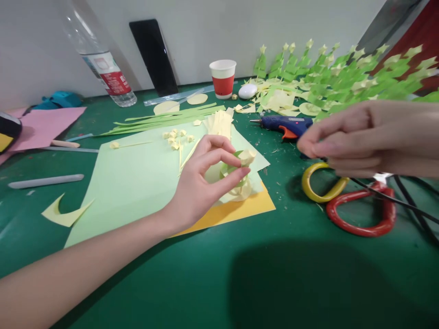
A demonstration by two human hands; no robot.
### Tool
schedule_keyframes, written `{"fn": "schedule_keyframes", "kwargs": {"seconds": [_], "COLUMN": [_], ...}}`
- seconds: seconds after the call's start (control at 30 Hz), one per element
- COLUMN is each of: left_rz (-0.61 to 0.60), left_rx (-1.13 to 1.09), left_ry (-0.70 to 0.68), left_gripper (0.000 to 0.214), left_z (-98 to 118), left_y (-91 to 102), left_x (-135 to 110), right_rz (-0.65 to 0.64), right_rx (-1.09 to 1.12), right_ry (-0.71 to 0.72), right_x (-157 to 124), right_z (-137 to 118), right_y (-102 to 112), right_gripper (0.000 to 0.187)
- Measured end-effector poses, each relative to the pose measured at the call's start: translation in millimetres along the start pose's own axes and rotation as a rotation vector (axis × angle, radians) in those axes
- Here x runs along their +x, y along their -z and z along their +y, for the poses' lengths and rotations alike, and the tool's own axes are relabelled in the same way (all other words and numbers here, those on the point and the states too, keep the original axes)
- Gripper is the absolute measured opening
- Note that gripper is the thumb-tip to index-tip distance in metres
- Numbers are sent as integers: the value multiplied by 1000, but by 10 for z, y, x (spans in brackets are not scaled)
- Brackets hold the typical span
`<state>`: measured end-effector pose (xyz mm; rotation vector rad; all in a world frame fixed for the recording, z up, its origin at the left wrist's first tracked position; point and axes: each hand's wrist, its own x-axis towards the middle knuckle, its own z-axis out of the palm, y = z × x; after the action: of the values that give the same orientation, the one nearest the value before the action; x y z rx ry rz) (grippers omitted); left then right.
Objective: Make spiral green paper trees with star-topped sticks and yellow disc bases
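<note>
Two hands (197, 183) (360, 137), one paper flower (247, 157)

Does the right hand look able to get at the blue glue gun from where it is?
Probably yes: the right hand overlaps the back of the glue gun in this view, and nothing visible blocks it, though its pinched fingers would need opening.

Craft workspace: glue gun (284, 124), scissors (343, 198)

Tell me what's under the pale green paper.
A yellow-orange sheet sticks out from under the pale green paper, near the left hand. Dark green tabletop shows around both. Anything else the pale green paper covers cannot be seen.
</note>
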<state>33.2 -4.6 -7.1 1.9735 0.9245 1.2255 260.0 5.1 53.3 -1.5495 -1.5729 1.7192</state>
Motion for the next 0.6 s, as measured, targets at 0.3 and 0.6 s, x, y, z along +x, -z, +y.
{"fn": "schedule_keyframes", "kwargs": {"seconds": [0.3, 0.6], "left_rz": [4, -1], "left_rx": [21, 61], "left_ry": [49, 78], "left_gripper": [15, 15], "left_z": [24, 36], "left_y": [0, 17], "left_x": [23, 29], "right_rz": [80, 111], "right_rx": [547, 461], "right_ry": [172, 203], "right_x": [52, 121], "right_z": [-120, -17], "right_y": [-243, -161], "right_gripper": [26, 20]}}
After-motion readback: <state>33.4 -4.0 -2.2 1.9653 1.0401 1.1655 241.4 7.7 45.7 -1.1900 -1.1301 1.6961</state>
